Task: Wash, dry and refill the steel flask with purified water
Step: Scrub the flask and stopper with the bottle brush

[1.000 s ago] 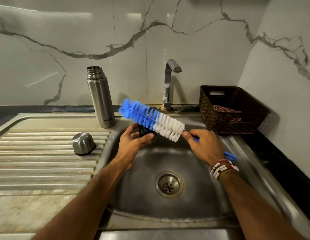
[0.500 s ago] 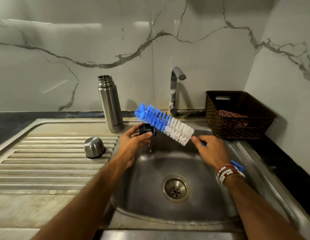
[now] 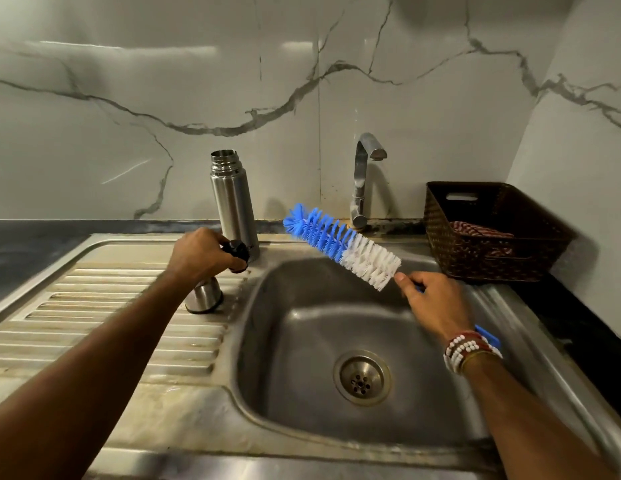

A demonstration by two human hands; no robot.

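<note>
Head view: A person stands at a stainless-steel sink set into a dark table, both arms reaching forward over the unit. The steel flask stands upright and open-mouthed at the back of the ribbed drainboard, by the basin's rear left corner and close to the marble-patterned wall.

The left hand is curled around a small black stopper, held low in front of the flask's base; whether stopper and flask touch cannot be told. Beneath that wrist, the flask's steel cup sits mouth-down on the drainboard, partly hidden by the arm.

The right hand, its wrist wrapped in red and white bead bracelets, grips the blue handle of a bottle brush, fingers closed around it. The brush slants up and to the left above the back of the basin, white bristles nearest the hand, blue ones at the tip, which reaches to just beside the flask. The handle's end shows past the wrist.

A steel tap rises behind the basin, its spout turned to the right. No water is visible in the basin around the drain. To the right, a dark woven basket sits on the table against the corner wall, holding a striped cloth.
</note>
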